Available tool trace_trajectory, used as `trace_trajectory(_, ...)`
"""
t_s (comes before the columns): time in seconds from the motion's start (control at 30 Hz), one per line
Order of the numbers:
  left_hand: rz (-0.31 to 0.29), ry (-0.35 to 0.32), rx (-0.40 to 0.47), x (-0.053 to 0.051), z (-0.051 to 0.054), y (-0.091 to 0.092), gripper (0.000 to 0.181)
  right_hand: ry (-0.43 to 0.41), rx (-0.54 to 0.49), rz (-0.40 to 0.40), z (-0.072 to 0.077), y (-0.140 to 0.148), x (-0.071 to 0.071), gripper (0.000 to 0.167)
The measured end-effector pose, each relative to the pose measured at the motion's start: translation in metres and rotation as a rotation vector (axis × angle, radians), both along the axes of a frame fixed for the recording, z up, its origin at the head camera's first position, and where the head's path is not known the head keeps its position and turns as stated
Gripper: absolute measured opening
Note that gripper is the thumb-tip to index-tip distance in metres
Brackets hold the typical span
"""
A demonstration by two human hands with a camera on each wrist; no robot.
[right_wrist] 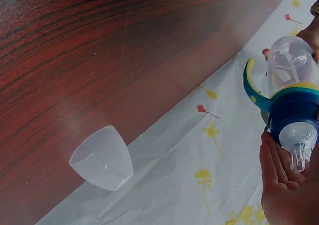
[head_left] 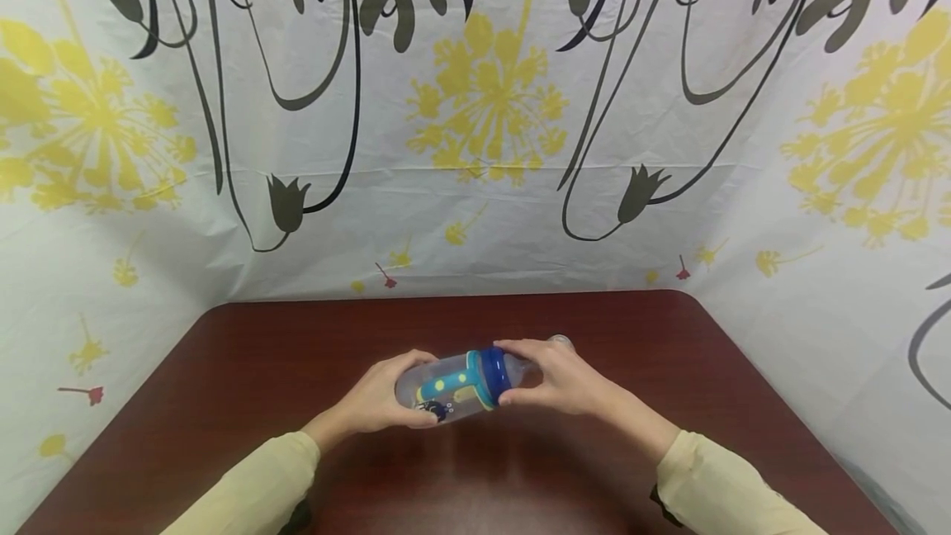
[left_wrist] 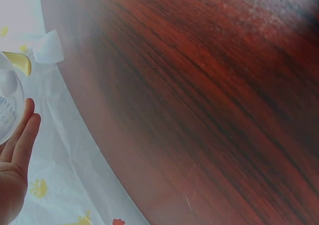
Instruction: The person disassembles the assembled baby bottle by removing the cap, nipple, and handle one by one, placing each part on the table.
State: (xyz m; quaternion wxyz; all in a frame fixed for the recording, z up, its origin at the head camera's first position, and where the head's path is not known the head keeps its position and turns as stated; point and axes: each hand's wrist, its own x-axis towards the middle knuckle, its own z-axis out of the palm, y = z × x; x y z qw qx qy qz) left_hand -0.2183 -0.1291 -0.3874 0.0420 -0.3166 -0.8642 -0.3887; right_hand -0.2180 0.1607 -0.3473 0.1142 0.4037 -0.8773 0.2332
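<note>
A clear baby bottle (head_left: 449, 386) with a blue collar (head_left: 494, 374) and a teal handle lies nearly level between two hands, above the table. The left hand (head_left: 386, 393) grips its rounded bottom end, thumb in front and fingers behind. At the other end, the right hand (head_left: 565, 378) holds the blue collar between thumb and fingers. The clear teat (right_wrist: 298, 153) points toward the right palm in the right wrist view. Behind the right hand, a translucent cap (right_wrist: 102, 158) rests on the table, mostly hidden in the head view.
The dark reddish-brown wooden table (head_left: 297, 345) has rounded far corners. White cloth (head_left: 483, 229) printed with yellow flowers and grey tulips hangs behind and along both sides. Light yellow sleeves (head_left: 260, 477) cover the forearms.
</note>
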Motion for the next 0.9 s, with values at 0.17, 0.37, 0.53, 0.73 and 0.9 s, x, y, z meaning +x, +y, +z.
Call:
trace_trajectory(0.17,0.003,-0.004,0.005,-0.0004,-0.0005,0.0007,0.061,0.004,-0.01,0.017,0.0002,0.0014,0.0005,0.07)
trace_trajectory(0.37,0.016,-0.027,0.002,-0.0002,-0.0007,0.0019,0.06,-0.04,-0.027,0.028,0.0002,0.0032,-0.0005,0.07)
trace_trajectory(0.53,0.013,-0.022,0.011,-0.0001,0.0003,0.0027,0.06,-0.059,-0.087,0.09,0.0,0.0033,-0.0034,0.068)
trace_trajectory(0.73,0.006,-0.032,0.017,-0.0001,0.0022,0.0043,0.059,-0.11,-0.121,0.09,0.0008,0.0039,-0.0041,0.07)
trace_trajectory(0.9,0.005,-0.042,0.022,0.0003,0.0029,0.0053,0.06,-0.146,-0.127,0.085,0.0013,0.0046,-0.0031,0.068)
